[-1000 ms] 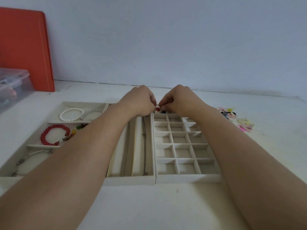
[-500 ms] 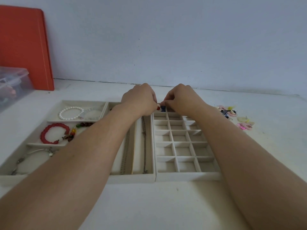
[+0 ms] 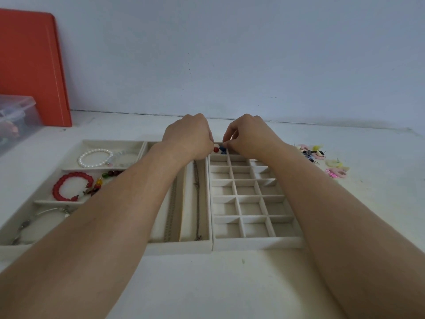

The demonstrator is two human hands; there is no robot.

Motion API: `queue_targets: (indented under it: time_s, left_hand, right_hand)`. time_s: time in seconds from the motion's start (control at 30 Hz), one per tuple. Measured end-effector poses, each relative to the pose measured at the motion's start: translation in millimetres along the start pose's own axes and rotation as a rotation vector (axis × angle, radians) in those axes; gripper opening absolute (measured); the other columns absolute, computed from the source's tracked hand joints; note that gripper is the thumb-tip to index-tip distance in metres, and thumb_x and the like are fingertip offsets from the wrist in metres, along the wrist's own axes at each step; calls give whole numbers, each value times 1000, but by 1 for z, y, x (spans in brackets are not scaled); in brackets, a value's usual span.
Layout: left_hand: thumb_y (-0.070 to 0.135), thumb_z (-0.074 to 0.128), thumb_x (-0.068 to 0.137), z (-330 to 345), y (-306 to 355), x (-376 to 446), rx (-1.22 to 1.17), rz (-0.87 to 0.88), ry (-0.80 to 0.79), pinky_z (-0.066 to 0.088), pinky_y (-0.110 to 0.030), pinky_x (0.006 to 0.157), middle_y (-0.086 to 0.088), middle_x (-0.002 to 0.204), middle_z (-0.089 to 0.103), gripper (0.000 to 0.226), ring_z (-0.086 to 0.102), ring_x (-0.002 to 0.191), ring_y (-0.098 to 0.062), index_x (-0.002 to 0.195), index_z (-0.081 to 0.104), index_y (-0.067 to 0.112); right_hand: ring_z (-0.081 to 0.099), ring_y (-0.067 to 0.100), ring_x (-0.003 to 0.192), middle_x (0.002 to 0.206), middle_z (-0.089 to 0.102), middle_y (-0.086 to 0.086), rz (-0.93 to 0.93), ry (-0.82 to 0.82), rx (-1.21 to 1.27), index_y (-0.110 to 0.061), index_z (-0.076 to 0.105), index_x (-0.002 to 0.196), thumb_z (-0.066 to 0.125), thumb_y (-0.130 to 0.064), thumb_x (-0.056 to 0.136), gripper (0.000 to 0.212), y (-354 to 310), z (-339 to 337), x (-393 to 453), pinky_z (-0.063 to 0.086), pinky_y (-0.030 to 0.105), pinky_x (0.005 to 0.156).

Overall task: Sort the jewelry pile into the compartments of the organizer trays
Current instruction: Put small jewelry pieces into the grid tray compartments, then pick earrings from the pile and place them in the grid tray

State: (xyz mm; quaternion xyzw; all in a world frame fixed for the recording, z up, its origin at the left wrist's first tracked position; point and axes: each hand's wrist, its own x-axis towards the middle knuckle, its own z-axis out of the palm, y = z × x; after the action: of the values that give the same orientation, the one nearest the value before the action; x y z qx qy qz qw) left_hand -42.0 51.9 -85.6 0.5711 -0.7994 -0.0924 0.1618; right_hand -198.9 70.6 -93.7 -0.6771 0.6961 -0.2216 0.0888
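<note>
My left hand (image 3: 190, 138) and right hand (image 3: 249, 137) meet over the far left corner of the grid tray (image 3: 257, 244). The left fingertips pinch a small red and white earring (image 3: 216, 149). A blue piece (image 3: 222, 149) lies just below my right fingertips, which are pinched together; what they hold is hidden. The grid's other compartments look empty. A loose pile of earrings (image 3: 315, 154) lies on the table right of the tray, with pink and yellow ones (image 3: 336, 171) nearer.
The middle tray (image 3: 179, 247) holds two chains (image 3: 197, 203). The left tray (image 3: 110, 142) holds a pearl bracelet (image 3: 95, 158), a red bead bracelet (image 3: 69, 188) and a silver bangle. An orange board (image 3: 30, 65) and a clear plastic box (image 3: 16, 120) stand far left.
My hands have drawn slightly apart and shifted a little away from me over the tray's far corner. The red and white earring stays at my left fingertips.
</note>
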Motion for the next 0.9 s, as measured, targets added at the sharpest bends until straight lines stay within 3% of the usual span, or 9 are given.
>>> queue_targets:
  time_s: [0.13,0.33,0.4,0.53,0.7,0.8,0.9]
  left_hand:
    - [32,66,90,-2,3,-2,93,60,-34,54,-36,81,-3,110,67,22,64,96,-24,110,72,24]
    - [36,67,93,0,-1,-2,61,78,-70,44,-32,73,0,104,58,19,61,97,-21,109,66,25]
    - [33,70,91,0,-1,-2,63,79,-60,47,-33,73,2,99,60,15,62,94,-21,103,70,25]
    - [31,70,89,0,-1,-1,70,79,-83,57,-36,80,-2,96,67,14,65,88,-23,96,75,21]
    - [26,71,85,-10,2,-5,-39,68,-71,51,-29,71,5,75,65,4,66,79,-17,84,75,26]
    - [24,70,84,-16,13,-10,-146,94,-36,56,-30,70,6,76,71,7,69,69,-14,79,73,27]
    - [25,71,87,-17,33,-19,-255,174,-45,52,-26,66,9,79,71,4,69,71,-11,84,74,27]
  right_hand:
    - [61,12,79,91,65,-4,8,-3,3,-22,77,84,77,-27,86,5,1,-3,0,44,23,61]
    - [61,8,74,98,67,-2,36,17,20,-22,76,89,73,-23,88,3,8,-16,0,48,26,67]
    - [58,5,67,97,67,-4,34,29,29,-22,75,92,71,-21,89,4,7,-24,-2,45,24,64]
    - [61,10,78,85,69,-6,34,129,79,-24,75,92,70,-23,90,5,6,-55,-11,44,22,60]
    - [59,4,67,82,67,-11,39,135,8,-25,73,94,71,-23,92,3,32,-95,-35,42,18,57]
    - [65,4,62,86,71,-9,75,75,-50,-26,73,93,72,-24,92,3,60,-105,-57,44,18,57]
    - [69,8,72,87,73,-11,131,19,-96,-28,75,92,73,-31,90,4,90,-98,-77,51,25,68]
